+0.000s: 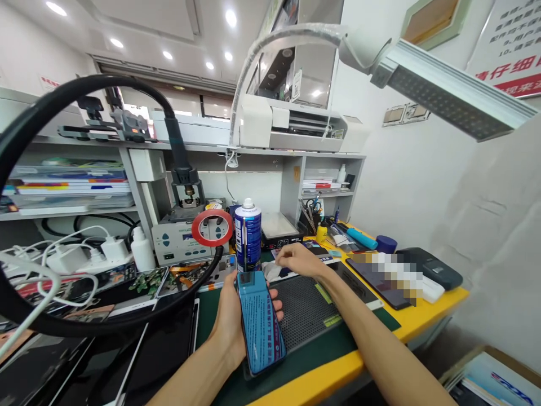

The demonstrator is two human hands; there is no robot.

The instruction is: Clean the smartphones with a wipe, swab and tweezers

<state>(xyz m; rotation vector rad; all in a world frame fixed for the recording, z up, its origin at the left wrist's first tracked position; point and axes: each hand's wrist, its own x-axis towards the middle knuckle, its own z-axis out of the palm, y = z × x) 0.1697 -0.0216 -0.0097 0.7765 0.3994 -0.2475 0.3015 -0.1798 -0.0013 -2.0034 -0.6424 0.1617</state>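
Observation:
My left hand (232, 321) grips a smartphone (258, 321) from its left edge, holding it tilted above the dark work mat (304, 310). The phone's back carries a blue film with printed text. My right hand (298, 259) reaches forward over the mat's far edge, fingers curled downward onto something white and small that I cannot make out. A blue and white spray can (247, 237) stands upright just behind the phone, left of my right hand.
A thick black hose (51, 113) loops over the left side, with a red tape roll (211, 227) on it. A grey station (177, 239), white bottle (142, 251) and chargers sit left. The yellow bench edge (422, 316) holds dark devices. A lamp (448, 96) hangs overhead.

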